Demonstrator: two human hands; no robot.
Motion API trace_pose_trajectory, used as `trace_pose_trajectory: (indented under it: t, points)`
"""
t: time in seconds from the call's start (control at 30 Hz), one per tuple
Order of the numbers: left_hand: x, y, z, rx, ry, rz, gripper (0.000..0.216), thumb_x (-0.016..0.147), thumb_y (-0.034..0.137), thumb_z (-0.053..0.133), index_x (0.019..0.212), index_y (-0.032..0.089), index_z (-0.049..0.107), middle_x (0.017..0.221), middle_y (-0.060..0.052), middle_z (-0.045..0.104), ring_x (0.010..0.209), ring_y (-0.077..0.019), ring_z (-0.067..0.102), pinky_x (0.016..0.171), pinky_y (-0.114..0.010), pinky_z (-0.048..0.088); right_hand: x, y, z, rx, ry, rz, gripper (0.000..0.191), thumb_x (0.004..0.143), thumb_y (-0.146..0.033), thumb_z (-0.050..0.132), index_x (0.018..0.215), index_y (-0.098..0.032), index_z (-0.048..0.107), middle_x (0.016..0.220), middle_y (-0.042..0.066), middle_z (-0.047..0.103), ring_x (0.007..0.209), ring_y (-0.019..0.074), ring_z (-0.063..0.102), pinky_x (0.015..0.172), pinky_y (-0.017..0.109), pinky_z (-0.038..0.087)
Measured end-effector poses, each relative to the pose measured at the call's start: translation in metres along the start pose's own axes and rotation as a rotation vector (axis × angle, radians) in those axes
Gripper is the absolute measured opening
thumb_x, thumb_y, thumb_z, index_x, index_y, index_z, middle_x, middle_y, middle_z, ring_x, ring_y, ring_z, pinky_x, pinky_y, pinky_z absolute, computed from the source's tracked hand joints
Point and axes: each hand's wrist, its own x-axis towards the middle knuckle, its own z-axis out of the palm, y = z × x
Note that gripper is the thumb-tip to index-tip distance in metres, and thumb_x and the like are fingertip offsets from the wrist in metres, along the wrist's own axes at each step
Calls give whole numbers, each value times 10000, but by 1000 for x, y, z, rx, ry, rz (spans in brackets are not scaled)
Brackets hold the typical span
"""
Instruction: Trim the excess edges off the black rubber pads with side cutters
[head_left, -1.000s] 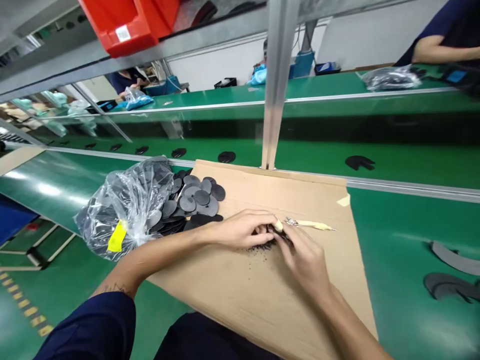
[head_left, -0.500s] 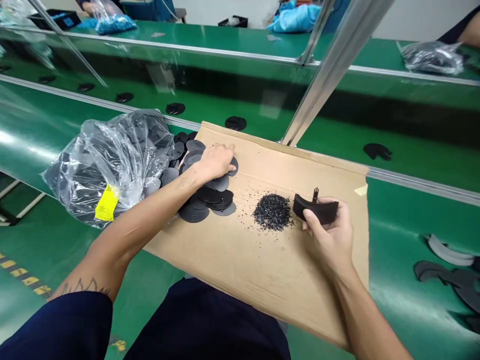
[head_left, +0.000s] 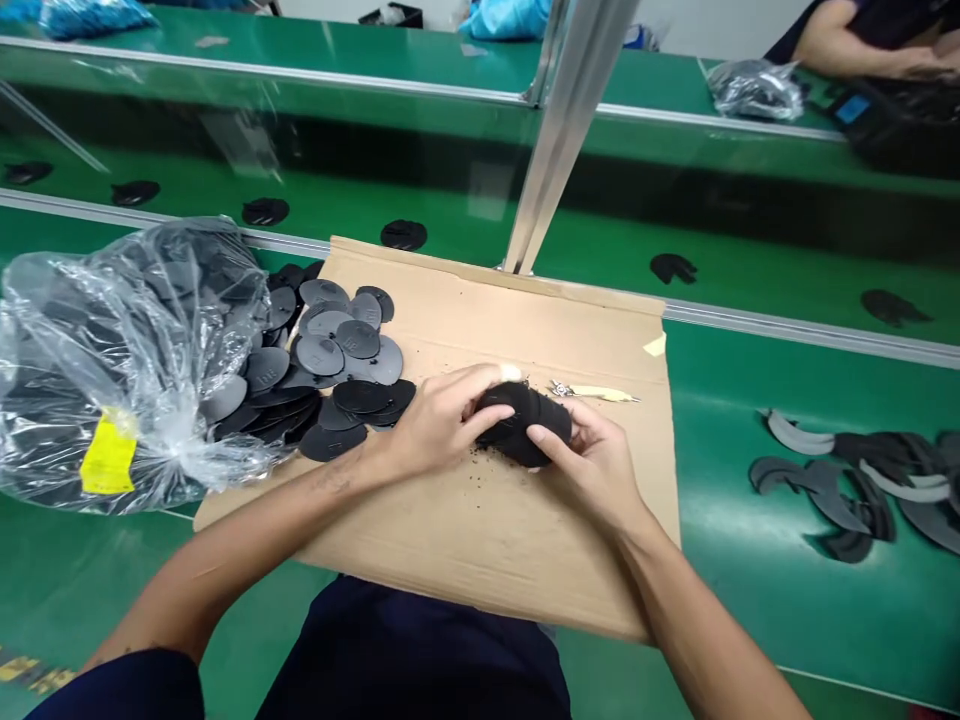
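Note:
My left hand (head_left: 442,420) grips a round black disc (head_left: 495,412) at its rim. From the other side my right hand (head_left: 600,460) holds a curved black plastic piece (head_left: 551,425), thumb on its near face. Disc and curved piece meet between the hands; whether they are joined I cannot tell. Underneath, the pile of small black bits is mostly hidden, with a few loose bits (head_left: 476,480) showing on the cardboard sheet (head_left: 420,540). Left of my hands lie many overlapping dark discs (head_left: 322,355). Beyond my right hand lies a small yellow-handled tool (head_left: 600,393).
A clear plastic bag (head_left: 135,340) of dark discs with a yellow label sits at left. Curved black and grey pieces (head_left: 847,480) lie at right. Behind a metal post (head_left: 570,130), black parts (head_left: 405,235) lie on a green surface. Another person's arms (head_left: 847,45) show at far right.
My left hand has come from the disc pile to the middle with a disc. The curved piece in my right hand now meets it. The view has shifted right, and the yellow-handled tool is uncovered.

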Motion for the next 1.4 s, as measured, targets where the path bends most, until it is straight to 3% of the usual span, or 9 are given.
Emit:
trace_pose_trajectory:
  t: [0.1,0.33,0.43,0.7,1.0,1.27,1.4]
  points:
    - [-6,-3,14,3,49,-10,227,998,284,587,1189,176,644,945,-59,716,788,-143,667,731,-255,567,0,4,1,-31,30,-9,411,780,-552,816,912,-193,665,781,3,637,677,142,616,590,249,557]
    - [-14,2,11,-40,92,-13,254,984,279,630,1218,186,659,803,-5,679,614,-90,553,619,-204,510,-4,6,4,-42,-48,11,391,825,-557,762,945,-198,664,788,1,615,684,137,594,624,251,536]
    - [-16,0,14,-36,78,-15,260,982,293,637,1215,181,666,838,-13,703,600,-80,567,619,-198,521,-6,7,5,-35,-67,33,379,833,-541,760,967,-197,673,781,-3,604,678,129,581,610,237,522]
    - [-18,-5,21,-35,80,4,280,984,262,632,1247,168,656,995,-71,752,858,-146,715,757,-258,603,-4,9,8,-47,-33,42,359,838,-537,764,934,-200,685,707,-20,565,612,120,530,547,228,498]
    - [-20,-3,22,-47,99,-36,274,974,246,652,1233,159,669,975,-64,756,797,-125,699,725,-245,596,-5,11,8,-46,-37,37,328,840,-488,776,978,-203,689,772,-6,610,679,136,583,609,241,528]
    - [-21,-3,23,-46,95,-9,289,989,276,625,1264,188,643,993,-62,754,871,-152,717,781,-277,612,-5,10,8,-125,-33,-15,290,866,-473,749,910,-198,671,749,-9,569,659,132,529,568,233,453]
    - [-23,-4,25,-89,73,-136,415,986,393,617,1344,188,566,1079,-81,732,797,-140,683,721,-260,581,-6,7,9,-179,-14,-89,263,904,-458,711,923,-202,655,750,-6,581,659,135,532,582,240,457]
